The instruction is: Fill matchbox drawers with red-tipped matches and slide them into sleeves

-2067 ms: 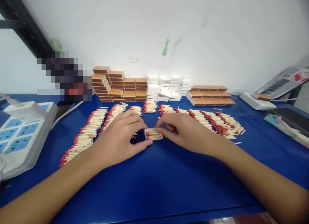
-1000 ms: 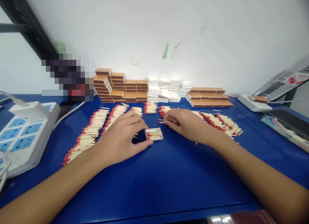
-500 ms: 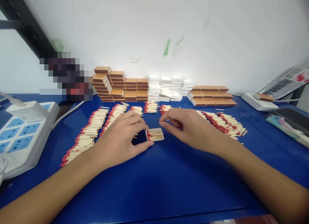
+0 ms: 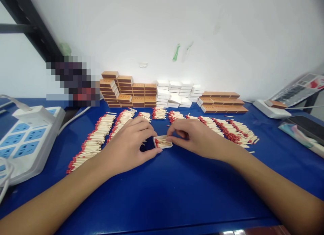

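Your left hand (image 4: 129, 144) has the small white rectangular card tray (image 4: 167, 147) by its left end, thumb at the near corner and forefinger at the far corner, the grip only as wide as the tray. That tray lies on the glossy blue tabletop (image 4: 174, 187) in front of you, between your two hands, with thin pale wooden matches with red heads (image 4: 160, 142) inside, heads toward the left end. Your right hand (image 4: 193, 137) has its thumb and forefinger nearly together at the tray's right end, over the match tails; you cannot tell from here whether a match is pinched between them. Beyond your hands, loose red-headed matchsticks (image 4: 92, 140) lie in heaped rows, and behind them stand orange-and-brown cardboard matchboxes (image 4: 138, 93) and, just to their right, stacked plain white card trays (image 4: 174, 93)
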Demonstrator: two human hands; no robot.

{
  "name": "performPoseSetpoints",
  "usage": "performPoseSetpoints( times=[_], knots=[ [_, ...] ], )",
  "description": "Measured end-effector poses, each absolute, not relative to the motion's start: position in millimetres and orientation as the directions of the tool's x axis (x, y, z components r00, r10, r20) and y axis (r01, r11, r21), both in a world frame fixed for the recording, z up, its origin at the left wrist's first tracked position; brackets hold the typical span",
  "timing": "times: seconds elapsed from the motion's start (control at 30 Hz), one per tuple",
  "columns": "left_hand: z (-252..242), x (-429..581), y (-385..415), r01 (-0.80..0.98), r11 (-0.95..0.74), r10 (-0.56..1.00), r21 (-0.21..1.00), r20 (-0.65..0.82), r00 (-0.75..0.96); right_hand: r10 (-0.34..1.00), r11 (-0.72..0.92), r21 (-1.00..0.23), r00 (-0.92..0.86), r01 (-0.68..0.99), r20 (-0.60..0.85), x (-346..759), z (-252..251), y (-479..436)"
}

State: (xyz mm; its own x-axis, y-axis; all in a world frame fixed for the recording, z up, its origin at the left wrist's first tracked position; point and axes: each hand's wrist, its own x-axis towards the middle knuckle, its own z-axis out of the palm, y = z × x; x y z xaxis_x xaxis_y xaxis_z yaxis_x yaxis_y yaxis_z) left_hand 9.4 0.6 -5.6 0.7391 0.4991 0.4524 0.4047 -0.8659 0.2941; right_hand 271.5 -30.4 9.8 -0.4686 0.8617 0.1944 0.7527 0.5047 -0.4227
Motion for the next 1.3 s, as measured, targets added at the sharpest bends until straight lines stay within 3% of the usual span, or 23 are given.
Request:
performPoseSetpoints(
  times=[0.17,0.33,0.6,0.83,1.3],
  knots=[
    [-4.6,10.9,0.1,0.412,-0.859,0.51,0.303,0.449,0.734,0.903,0.411,-0.355,-0.321,0.84,0.287,286.5,8.4,-19.8],
    [-4.2,10.6,-0.3,0.417,-0.854,0.519,0.312,0.456,0.722,0.946,0.316,-0.237,-0.284,0.919,0.159,293.4,7.0,-12.8],
    [-4.4,9.6,0.0,0.415,-0.859,0.512,0.301,0.45,0.732,0.95,0.313,-0.265,-0.295,0.912,0.105,292.2,5.7,-14.7],
    [-5.6,9.6,0.3,0.409,-0.862,0.506,0.301,0.442,0.741,0.921,0.378,-0.29,-0.325,0.879,0.214,288.2,0.6,-18.4],
    [-5.5,10.1,1.1,0.404,-0.861,0.506,0.308,0.447,0.737,0.92,0.393,-0.314,-0.366,0.864,0.141,290.8,-2.6,-14.8]
  ],
)
